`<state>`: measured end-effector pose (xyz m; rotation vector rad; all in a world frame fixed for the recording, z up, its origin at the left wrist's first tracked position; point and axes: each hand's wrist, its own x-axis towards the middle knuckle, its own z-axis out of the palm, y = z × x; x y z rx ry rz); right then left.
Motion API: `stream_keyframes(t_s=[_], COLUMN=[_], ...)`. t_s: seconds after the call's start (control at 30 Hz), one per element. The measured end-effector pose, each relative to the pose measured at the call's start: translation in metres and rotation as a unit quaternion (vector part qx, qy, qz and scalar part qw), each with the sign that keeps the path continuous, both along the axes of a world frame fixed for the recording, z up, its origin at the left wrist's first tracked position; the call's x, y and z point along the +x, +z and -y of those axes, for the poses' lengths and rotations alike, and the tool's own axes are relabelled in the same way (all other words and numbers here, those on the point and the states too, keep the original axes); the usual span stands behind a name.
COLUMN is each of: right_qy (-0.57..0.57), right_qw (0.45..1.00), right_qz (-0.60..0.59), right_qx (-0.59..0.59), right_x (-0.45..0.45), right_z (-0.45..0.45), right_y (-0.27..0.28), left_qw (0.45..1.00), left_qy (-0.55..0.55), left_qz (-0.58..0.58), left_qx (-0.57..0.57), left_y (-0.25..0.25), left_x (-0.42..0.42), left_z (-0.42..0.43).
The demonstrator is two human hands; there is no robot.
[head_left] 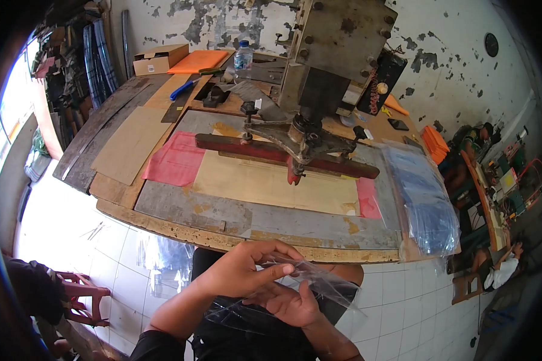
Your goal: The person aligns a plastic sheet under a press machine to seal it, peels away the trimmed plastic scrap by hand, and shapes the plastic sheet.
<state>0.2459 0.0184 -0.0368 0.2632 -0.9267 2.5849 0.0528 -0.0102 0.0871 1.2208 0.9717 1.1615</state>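
Over my lap, just in front of the table's edge, a clear plastic sheet [328,283] lies between my hands. My left hand [247,271] is closed, its thumb and fingers pinching the sheet from above. My right hand [292,304] is below it, palm up, thumb raised and fingers curled under the plastic; its fingers are partly apart. Beyond them, the press [307,135] with its long red bar stands over a cream sheet [271,186] with pink ends on the grey metal plate [211,216].
A stack of clear plastic [424,204] lies at the table's right. Cardboard [129,141], a blue cutter [182,90], a bottle [242,60] and an orange pack [199,61] are to the left and back. People sit at the far right. A red stool [84,295] stands lower left.
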Motion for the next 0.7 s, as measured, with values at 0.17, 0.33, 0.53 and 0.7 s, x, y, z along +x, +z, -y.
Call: stream_keyframes(t_s=[0.17, 0.33, 0.53, 0.7], right_qy=[0.019, -0.045, -0.12, -0.137], right_qw=[1.0, 0.997, 0.987, 0.983], right_qz=[-0.004, -0.044, -0.068, -0.103], right_qx=[0.01, 0.037, 0.083, 0.072], right_x=[0.0, 0.004, 0.004, 0.0], right_z=[0.002, -0.006, -0.002, 0.003], right_y=[0.002, 0.01, 0.012, 0.019], left_qw=[1.0, 1.0, 0.996, 0.988], left_qy=[0.007, -0.013, -0.02, -0.004], left_qz=[-0.001, 0.009, -0.033, -0.065], left_qx=[0.029, 0.013, 0.084, 0.137], left_y=[-0.006, -0.004, -0.009, -0.007], left_x=[-0.002, -0.007, -0.005, 0.001], left_z=[0.0, 0.005, 0.009, 0.012])
